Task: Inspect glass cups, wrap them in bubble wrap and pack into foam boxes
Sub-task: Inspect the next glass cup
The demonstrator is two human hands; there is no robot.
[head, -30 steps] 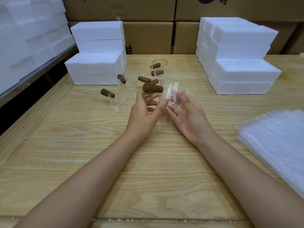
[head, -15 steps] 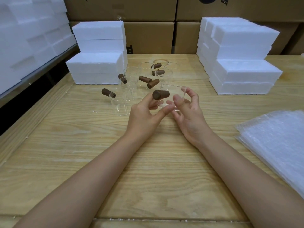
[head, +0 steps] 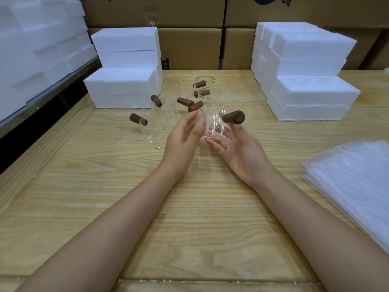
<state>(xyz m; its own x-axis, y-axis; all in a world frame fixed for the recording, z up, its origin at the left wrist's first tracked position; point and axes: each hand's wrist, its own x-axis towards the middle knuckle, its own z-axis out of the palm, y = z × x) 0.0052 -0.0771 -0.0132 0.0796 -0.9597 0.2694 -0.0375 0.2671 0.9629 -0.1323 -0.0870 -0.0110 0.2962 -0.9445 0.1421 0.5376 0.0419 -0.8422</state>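
A clear glass cup with a brown wooden handle is held above the wooden table, handle pointing right. My right hand is palm up and cradles the cup, fingers under and behind it and thumb just below the handle. My left hand touches the cup's left side with straight, relaxed fingers. Several more glass cups with brown handles stand behind my hands. A pile of bubble wrap sheets lies at the right.
White foam boxes are stacked at the back left and back right. More foam blocks sit on a shelf at the far left. Cardboard cartons line the back wall.
The cup has been turned between my hands: its handle swung from the left side to the right. My left fingers loosened from the handle and now only touch the glass.
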